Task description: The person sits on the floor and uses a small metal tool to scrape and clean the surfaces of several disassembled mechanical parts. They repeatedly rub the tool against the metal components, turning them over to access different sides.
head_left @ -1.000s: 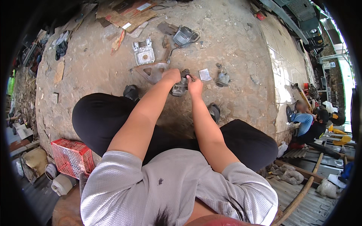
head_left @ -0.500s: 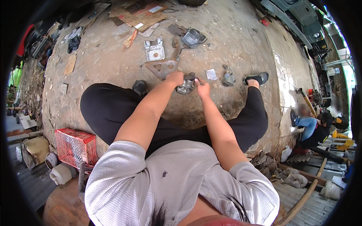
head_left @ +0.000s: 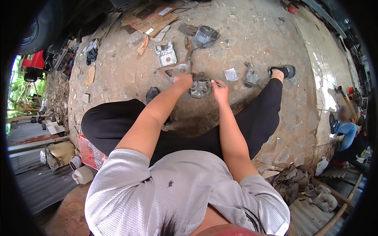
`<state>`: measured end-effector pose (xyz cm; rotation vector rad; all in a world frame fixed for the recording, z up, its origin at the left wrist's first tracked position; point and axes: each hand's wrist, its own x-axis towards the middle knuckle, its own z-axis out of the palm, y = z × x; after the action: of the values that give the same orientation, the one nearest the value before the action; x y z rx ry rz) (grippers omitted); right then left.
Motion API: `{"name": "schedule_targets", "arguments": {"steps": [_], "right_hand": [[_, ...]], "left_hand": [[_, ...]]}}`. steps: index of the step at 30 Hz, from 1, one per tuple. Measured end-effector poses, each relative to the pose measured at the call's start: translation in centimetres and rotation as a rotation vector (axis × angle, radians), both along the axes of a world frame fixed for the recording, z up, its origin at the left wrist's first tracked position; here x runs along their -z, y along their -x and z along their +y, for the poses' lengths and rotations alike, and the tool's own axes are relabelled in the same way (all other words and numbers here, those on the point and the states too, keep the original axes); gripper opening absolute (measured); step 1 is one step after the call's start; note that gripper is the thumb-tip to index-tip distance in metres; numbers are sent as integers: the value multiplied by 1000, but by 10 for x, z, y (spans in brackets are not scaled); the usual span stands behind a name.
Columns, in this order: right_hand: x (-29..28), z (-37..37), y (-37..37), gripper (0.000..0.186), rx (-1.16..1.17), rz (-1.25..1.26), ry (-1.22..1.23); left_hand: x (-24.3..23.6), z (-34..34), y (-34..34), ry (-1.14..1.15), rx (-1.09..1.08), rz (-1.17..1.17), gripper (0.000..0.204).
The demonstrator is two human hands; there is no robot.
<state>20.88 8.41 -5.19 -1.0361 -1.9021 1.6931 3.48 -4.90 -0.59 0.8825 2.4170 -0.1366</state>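
A silvery cast-metal part [head_left: 200, 89] with a dark knob at its top rests on the ground between my hands. Just to its left, my left hand [head_left: 183, 82] is closed, its fingers partly hidden, so I cannot make out what it grips. Behind that hand lies a rusty triangular bracket [head_left: 175, 71]. My right hand [head_left: 221, 92] pinches a thin, short metal tool [head_left: 220, 85] beside the part's right edge. A pale square of paper [head_left: 231, 74] lies beyond that hand.
A flat metal casting [head_left: 166, 54] and a finned motor-like unit [head_left: 206, 37] lie farther off. Another small metal unit [head_left: 252, 80] sits near my right foot [head_left: 280, 72]. Cardboard [head_left: 153, 21] covers the far ground. A red crate [head_left: 91, 152] stands left; a person [head_left: 348, 135] sits far right.
My view has shifted, sliding the scene to the right. My right hand has drawn a little away from the cast-metal part, and more of that part shows between my hands.
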Motion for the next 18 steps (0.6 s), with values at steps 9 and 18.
{"name": "schedule_targets", "arguments": {"steps": [9, 18], "right_hand": [[1, 15, 7, 28, -34, -79, -47], [-5, -3, -14, 27, -100, -119, -80]], "left_hand": [[6, 1, -9, 43, 12, 56, 37], [6, -8, -19, 37, 72, 2, 38]]}}
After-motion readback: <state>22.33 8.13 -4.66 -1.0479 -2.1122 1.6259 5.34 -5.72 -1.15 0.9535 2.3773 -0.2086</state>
